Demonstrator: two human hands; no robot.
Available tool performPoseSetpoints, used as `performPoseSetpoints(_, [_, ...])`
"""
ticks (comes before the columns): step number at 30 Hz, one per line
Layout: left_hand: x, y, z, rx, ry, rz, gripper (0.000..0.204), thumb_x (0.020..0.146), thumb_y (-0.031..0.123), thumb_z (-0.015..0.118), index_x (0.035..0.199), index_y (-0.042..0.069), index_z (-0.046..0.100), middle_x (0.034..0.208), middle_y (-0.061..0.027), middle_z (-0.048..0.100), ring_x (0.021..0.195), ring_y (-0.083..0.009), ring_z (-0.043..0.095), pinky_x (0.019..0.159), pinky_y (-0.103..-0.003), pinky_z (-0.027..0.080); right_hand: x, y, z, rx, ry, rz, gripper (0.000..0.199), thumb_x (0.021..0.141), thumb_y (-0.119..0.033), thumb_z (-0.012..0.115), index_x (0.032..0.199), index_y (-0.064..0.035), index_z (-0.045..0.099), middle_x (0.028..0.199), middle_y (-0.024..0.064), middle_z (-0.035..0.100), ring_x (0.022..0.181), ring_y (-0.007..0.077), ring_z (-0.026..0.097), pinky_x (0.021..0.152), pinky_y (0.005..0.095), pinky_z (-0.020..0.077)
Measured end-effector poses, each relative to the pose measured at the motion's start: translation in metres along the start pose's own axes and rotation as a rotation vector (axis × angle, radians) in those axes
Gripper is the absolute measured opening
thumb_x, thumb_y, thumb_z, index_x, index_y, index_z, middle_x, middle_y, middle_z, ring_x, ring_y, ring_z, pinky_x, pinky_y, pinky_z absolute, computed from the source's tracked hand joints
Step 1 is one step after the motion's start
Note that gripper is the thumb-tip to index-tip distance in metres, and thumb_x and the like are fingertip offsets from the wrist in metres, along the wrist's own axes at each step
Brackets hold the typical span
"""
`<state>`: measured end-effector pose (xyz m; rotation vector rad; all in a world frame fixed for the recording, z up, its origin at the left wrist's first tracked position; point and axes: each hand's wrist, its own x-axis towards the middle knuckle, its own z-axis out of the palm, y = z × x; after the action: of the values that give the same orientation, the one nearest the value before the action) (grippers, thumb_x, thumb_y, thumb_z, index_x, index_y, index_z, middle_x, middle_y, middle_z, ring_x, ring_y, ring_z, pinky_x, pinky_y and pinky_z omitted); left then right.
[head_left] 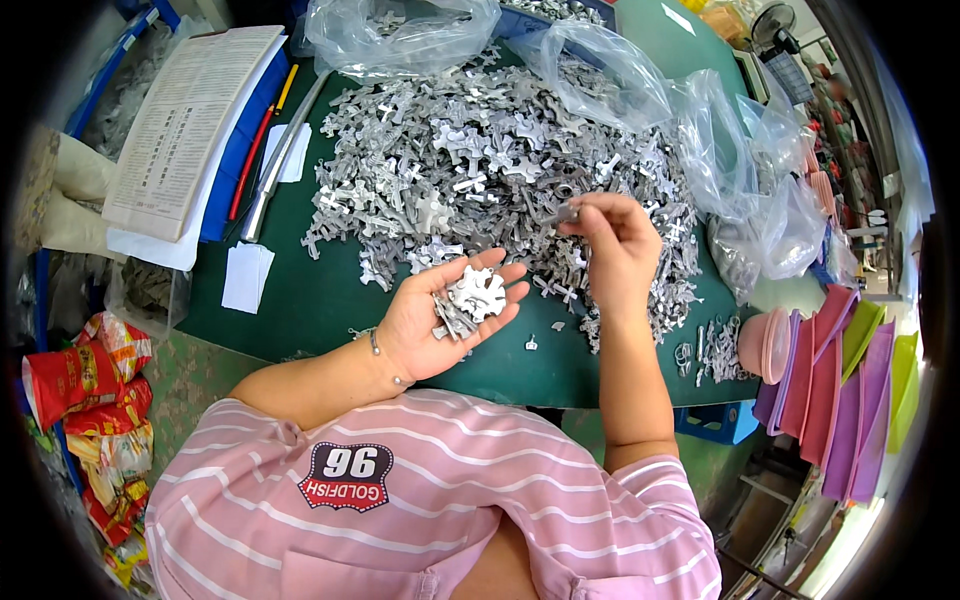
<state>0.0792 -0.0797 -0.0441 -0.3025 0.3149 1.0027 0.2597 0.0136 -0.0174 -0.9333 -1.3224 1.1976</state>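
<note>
My left hand (420, 320) is turned palm up, its fingers loosely curled around a small stack of silvery flat metal pieces (474, 295) with cut-out, knobbed outlines. Between the thumb and fingers of my right hand (618, 245) is a small grey metal piece (567, 213), pinched just above the pile; its full shape is partly covered. A large heap of similar metal pieces (450, 150), some cross-shaped, spreads over the green table (290, 320) beyond both hands. One loose small piece (531, 343) lies on the table between my forearms.
Clear plastic bags (400, 35) lie along the heap's far edge, with more bags (770, 225) at the right. Left are a newspaper (190, 130), a red pencil (250, 165), a metal rod (275, 170) and white cards (246, 278). Pink tubs (762, 343) stand at the right edge.
</note>
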Motion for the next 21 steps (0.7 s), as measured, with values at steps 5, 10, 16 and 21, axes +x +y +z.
performPoseSetpoints(5, [0.001,0.001,-0.003,-0.007,-0.028,-0.01,0.037,0.096,0.024,0.038,0.125,0.004,0.046,0.129,-0.0171,0.047,0.12,-0.0339,0.045,0.097,-0.045,0.043,-0.01,-0.014,0.011,-0.536,-0.439,-0.425,0.009,0.078,0.004,0.061,0.087,0.0017,0.063,0.088,0.0129,0.065,0.078,0.0218,0.063,0.068,0.0295,0.0503])
performPoseSetpoints(10, [-0.001,0.0,-0.003,0.022,-0.005,-0.015,0.037,0.096,0.024,0.038,0.126,0.004,0.046,0.128,-0.017,0.048,0.119,-0.0334,0.046,0.096,-0.045,0.044,0.01,0.02,0.014,-0.753,-0.173,-0.155,0.016,0.075,-0.004,0.067,0.09,0.0022,0.063,0.081,0.0159,0.063,0.072,0.0297,0.062,0.064,0.033,0.0496])
performPoseSetpoints(16, [-0.005,0.001,0.001,0.031,0.024,0.008,0.037,0.096,0.024,0.038,0.126,0.004,0.046,0.128,-0.0174,0.048,0.119,-0.0333,0.046,0.096,-0.044,0.044,0.025,0.019,0.005,-0.454,-0.014,0.304,0.021,0.082,-0.006,0.061,0.101,0.0013,0.063,0.079,0.0077,0.066,0.064,0.0134,0.061,0.057,0.0256,0.0503])
performPoseSetpoints(21, [-0.002,0.0,-0.004,0.058,0.027,0.014,0.038,0.096,0.025,0.038,0.127,0.005,0.045,0.128,-0.017,0.048,0.119,-0.033,0.046,0.097,-0.044,0.044,0.014,0.005,-0.007,0.041,-0.085,0.334,0.024,0.083,-0.001,0.06,0.107,0.0033,0.06,0.081,0.0065,0.064,0.064,0.0112,0.059,0.052,0.0216,0.049])
